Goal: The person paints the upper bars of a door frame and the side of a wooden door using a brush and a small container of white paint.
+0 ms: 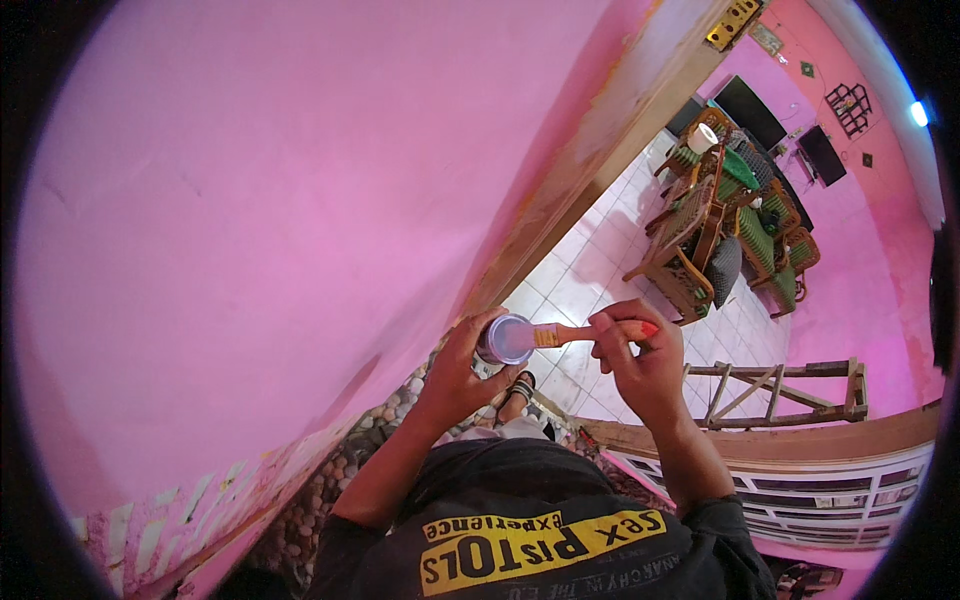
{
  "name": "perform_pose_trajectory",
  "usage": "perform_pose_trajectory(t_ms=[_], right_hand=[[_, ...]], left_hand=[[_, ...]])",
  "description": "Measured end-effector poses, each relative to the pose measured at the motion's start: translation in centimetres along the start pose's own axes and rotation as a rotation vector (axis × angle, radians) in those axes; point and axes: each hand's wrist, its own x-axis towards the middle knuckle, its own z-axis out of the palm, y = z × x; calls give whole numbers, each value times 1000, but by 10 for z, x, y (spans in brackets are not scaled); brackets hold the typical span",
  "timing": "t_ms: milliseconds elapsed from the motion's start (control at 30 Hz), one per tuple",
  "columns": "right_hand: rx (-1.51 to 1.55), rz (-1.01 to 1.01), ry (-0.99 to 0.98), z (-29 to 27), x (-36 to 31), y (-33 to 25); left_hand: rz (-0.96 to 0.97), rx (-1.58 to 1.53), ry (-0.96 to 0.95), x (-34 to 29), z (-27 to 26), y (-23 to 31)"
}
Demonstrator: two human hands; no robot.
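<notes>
A right hand (645,362) pinches a paintbrush (575,334) pointing left, tip at the round container (491,340) the left hand (462,372) clasps.

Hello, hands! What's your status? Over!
Left hand: holding small round container. Right hand: gripping paintbrush, tip at container's mouth. Nothing visible blocking brush.

A person wears a black T-shirt (500,483) with short, loose sleeves (716,512), its front printed with yellow panels (540,550) bearing bold dark lettering, smaller grey type (598,580) alongside. The left hand (462,375) and right hand (642,365) are bare; pale trousers (522,428) and a dark, light-striped sandal (521,386) show below.
</notes>
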Motion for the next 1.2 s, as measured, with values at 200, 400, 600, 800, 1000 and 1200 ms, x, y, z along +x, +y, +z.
perform_pose_trajectory(t_ms=[200,400,600,800,1000,1200], right_hand=[[393,183,95,-9,5,32],[798,397,144,-12,2,77],[1121,522,193,-8,3,100],[1191,425,247,-4,24,91],[470,-121,413,-2,63,77],[-320,-458,350,25,87,79]], left_hand=[[40,-58,34,9,5,-7],[95,-103,27,23,7,-8],[105,-141,44,36,16,-17],[78,-46,72,36,16,-24],[-63,-5,1,7,0,-27],[-98,-19,48,-32,-12,-41]])
